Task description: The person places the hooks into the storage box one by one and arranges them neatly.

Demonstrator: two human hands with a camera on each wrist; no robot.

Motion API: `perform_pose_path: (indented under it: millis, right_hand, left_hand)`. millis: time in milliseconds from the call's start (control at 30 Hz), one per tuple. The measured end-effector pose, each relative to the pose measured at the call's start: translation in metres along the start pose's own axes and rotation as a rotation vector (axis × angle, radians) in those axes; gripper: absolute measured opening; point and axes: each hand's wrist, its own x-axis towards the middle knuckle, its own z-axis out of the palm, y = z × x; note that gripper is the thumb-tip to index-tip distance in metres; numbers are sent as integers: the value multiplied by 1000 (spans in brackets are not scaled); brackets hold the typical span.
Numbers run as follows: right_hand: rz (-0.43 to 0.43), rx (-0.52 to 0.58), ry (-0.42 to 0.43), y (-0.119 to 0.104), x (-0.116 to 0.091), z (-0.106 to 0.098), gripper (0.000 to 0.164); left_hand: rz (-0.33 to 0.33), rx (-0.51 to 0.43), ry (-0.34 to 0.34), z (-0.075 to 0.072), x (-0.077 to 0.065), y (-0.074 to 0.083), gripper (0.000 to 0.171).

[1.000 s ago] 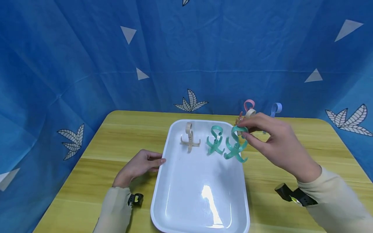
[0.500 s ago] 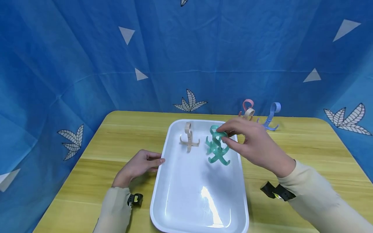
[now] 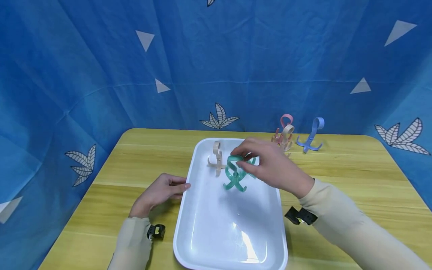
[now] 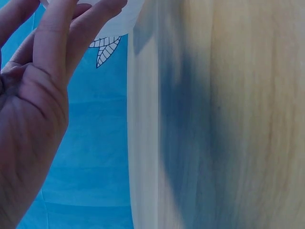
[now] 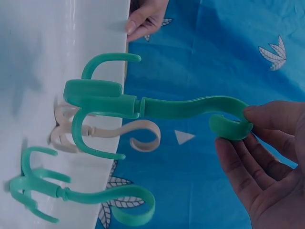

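My right hand point(image 3: 270, 163) pinches the curled top of a green four-pronged hook hanger point(image 3: 235, 177) between thumb and fingers. The hook hangs prongs down over the white tray point(image 3: 216, 232). In the right wrist view, the held hook's stem point(image 5: 176, 108) shows in full. Behind it in the tray stand a beige hook point(image 5: 112, 131) and a second green hook point(image 5: 90, 196); in the head view my right hand partly hides that green one. My left hand point(image 3: 162, 193) holds the tray's left rim, thumb on top, the other fingers partly hidden outside it.
On the wooden table point(image 3: 354, 180), behind the tray to the right, stand a pink hook point(image 3: 286, 120), a beige hook point(image 3: 287, 131) and a blue hook point(image 3: 312, 137). A blue patterned cloth point(image 3: 270, 56) hangs behind the table.
My right hand has carried the green hook leftward from the tray's right edge, past the standing green hook, towards the beige one. The left hand stays on the rim.
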Motion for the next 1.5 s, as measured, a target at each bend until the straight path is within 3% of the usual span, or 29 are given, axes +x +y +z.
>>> perform_pose_path:
  millis: [333, 800, 1267, 1500]
  right_hand:
    - [-51, 42, -42, 0, 11, 17, 20]
    - [84, 31, -152, 4, 19, 37, 21]
    - [101, 10, -186, 12, 24, 52, 21]
    - [110, 29, -198, 17, 22, 50, 19]
  left_hand:
    - [-8, 3, 16, 1, 0, 0, 43]
    - [10, -8, 0, 0, -2, 0, 45]
    - [21, -33, -14, -1, -4, 1, 44]
    - [17, -21, -10, 0, -1, -1, 46]
